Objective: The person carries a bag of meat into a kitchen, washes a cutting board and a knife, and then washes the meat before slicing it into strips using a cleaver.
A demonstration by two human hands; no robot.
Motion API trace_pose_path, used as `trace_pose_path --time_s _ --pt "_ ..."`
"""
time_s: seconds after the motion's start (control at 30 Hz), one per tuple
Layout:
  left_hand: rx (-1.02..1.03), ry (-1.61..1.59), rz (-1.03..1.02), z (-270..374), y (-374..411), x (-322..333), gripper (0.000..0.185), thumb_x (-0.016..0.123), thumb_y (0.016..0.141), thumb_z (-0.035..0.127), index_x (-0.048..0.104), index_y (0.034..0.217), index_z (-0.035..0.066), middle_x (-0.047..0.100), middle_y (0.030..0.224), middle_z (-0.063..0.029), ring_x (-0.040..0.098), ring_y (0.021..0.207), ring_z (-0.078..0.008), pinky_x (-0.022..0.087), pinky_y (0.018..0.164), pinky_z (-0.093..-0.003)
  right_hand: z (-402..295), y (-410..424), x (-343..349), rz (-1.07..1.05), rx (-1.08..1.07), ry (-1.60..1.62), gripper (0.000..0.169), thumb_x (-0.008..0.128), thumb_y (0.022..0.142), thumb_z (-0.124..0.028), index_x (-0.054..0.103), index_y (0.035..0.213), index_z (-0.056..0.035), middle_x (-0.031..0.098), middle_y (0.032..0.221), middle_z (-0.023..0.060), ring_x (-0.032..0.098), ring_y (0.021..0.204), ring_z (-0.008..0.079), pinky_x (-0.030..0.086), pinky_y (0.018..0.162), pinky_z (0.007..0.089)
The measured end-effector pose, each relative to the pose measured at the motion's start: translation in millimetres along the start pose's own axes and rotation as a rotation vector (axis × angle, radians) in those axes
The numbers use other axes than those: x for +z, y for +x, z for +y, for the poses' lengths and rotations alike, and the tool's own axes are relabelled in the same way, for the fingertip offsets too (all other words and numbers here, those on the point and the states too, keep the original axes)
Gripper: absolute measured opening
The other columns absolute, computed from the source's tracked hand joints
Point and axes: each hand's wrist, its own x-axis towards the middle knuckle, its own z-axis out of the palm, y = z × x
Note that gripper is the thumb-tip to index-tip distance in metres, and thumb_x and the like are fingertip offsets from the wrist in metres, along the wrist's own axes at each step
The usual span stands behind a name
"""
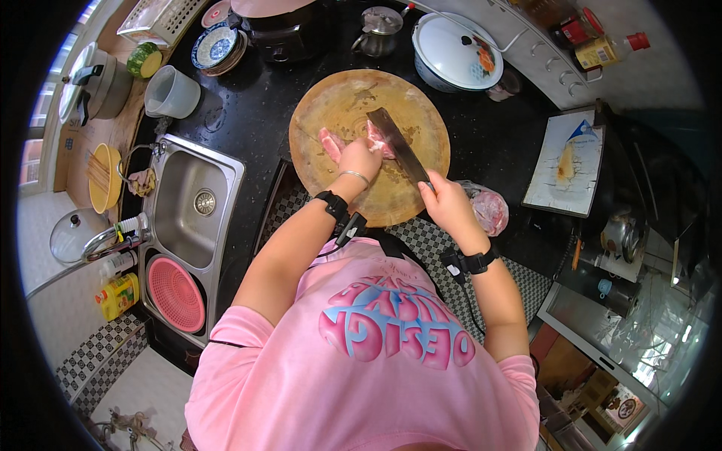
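Note:
A round wooden chopping board (361, 197) lies on the black counter. On it are two pieces of raw meat, a left one (331, 144) and a right one (379, 141). My left hand (360, 160) is on the board between them, its fingertips gripping the near edge of the right piece. My right hand (449, 207) grips the handle of a cleaver (399, 145), whose blade lies slantwise along the right side of that piece. Whether the edge has gone into the meat cannot be seen. More raw meat in a clear plastic bag (489, 212) rests right of the board, beside my right wrist.
A double steel sink (240, 186) with a pink colander (176, 294) is on the left. Behind the board stand stacked bowls (214, 46), a metal teapot (379, 34) and a lidded enamel pot (458, 53). A plastic measuring jug (172, 93) stands near the sink.

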Motion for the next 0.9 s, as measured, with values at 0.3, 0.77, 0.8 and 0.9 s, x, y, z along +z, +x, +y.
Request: trace_pose_path --time_s 0.3,0.77,0.8,0.9 --pt "0.015 -0.098 0.103 -13.6 -8.8 4.6 0.023 0.062 0.08 0.02 0.067 0.091 0.0 0.067 0.088 -0.0246 0.065 0.086 -0.0392 0.051 0.078 -0.0443 -5.2 -17.3 2.7 -0.104 0.007 -0.126 0.029 0.056 0.094 -0.02 0.058 0.119 -0.0062 0.066 0.086 0.0236 0.064 0.082 0.0422 0.051 0.068 0.046" --pt "0.089 0.053 0.036 -6.1 -18.7 -5.9 0.023 0.062 0.081 0.018 0.068 0.094 0.0 0.068 0.091 -0.022 0.065 0.088 -0.0392 0.052 0.079 -0.0461 -10.9 -14.8 11.8 -0.111 -0.043 -0.365 0.024 0.053 0.095 -0.021 0.055 0.113 -0.0056 0.066 0.083 0.0187 0.065 0.075 0.04 0.052 0.063 0.0496" --pt "0.079 0.046 0.027 -4.9 -18.5 -7.3 0.023 0.062 0.081 0.018 0.067 0.094 0.0 0.068 0.092 -0.0222 0.065 0.088 -0.0394 0.052 0.08 -0.0462 -11.5 -11.4 14.0 -0.122 -0.043 -0.383 0.023 0.052 0.095 -0.021 0.054 0.112 -0.0053 0.065 0.082 0.0187 0.065 0.074 0.0399 0.052 0.062 0.0498" --pt "0.067 0.023 0.014 -3.7 -17.2 -8.9 0.023 0.062 0.081 0.017 0.067 0.094 -0.001 0.068 0.093 -0.0228 0.065 0.089 -0.0399 0.051 0.08 -0.0468 -16.1 -2.2 18.7 -0.128 -0.06 -0.399 0.022 0.051 0.096 -0.021 0.053 0.11 -0.0046 0.064 0.079 0.0195 0.065 0.073 0.0405 0.051 0.062 0.0505"
